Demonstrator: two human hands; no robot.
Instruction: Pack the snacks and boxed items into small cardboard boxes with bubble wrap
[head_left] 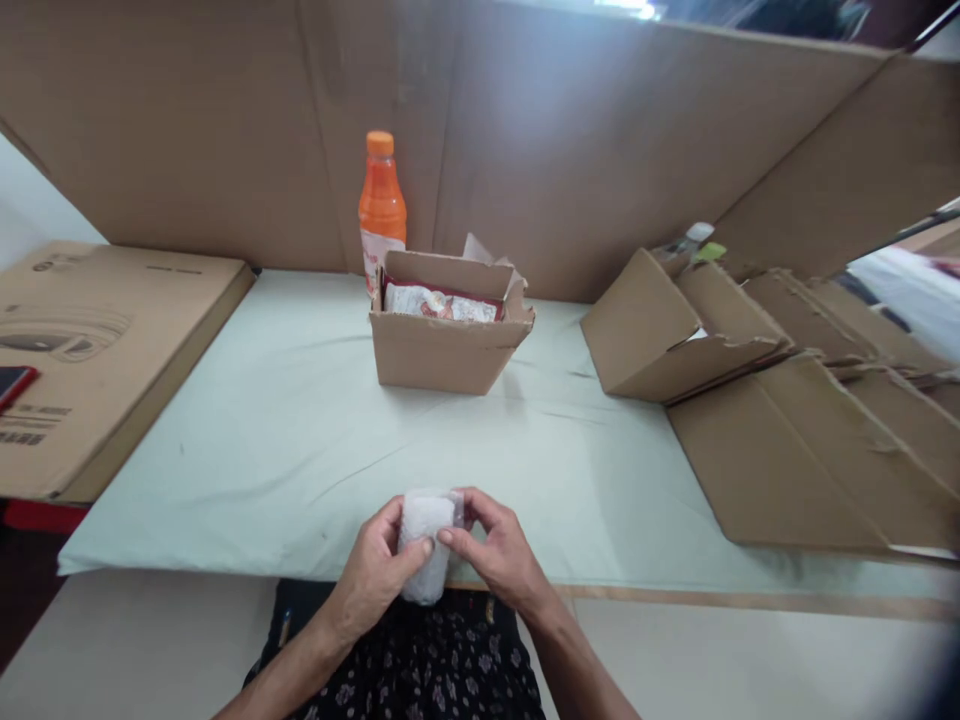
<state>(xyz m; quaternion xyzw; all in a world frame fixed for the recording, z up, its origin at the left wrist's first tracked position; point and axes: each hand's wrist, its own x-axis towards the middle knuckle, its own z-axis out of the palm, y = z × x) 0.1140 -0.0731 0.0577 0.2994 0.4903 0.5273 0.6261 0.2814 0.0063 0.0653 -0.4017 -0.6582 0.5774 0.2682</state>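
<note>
At the table's front edge I hold a small bundle in whitish bubble wrap [429, 528]; what lies inside the wrap is hidden. My left hand [379, 560] grips its left side, thumb laid across the front. On the other side, my right hand [496, 548] pinches a loose, see-through flap of the wrap between thumb and fingers. Beyond both hands stands an open cardboard box [442, 352] with white-and-red printed packets [442, 303] inside.
Behind the box stands an orange bottle [382, 205] against a tall cardboard wall [577, 150]. Several open cardboard boxes [780, 450] lean at the right, a clear bottle [694, 240] behind them. A flat printed carton [112, 370] lies left, a red-edged dark object [15, 384] on it.
</note>
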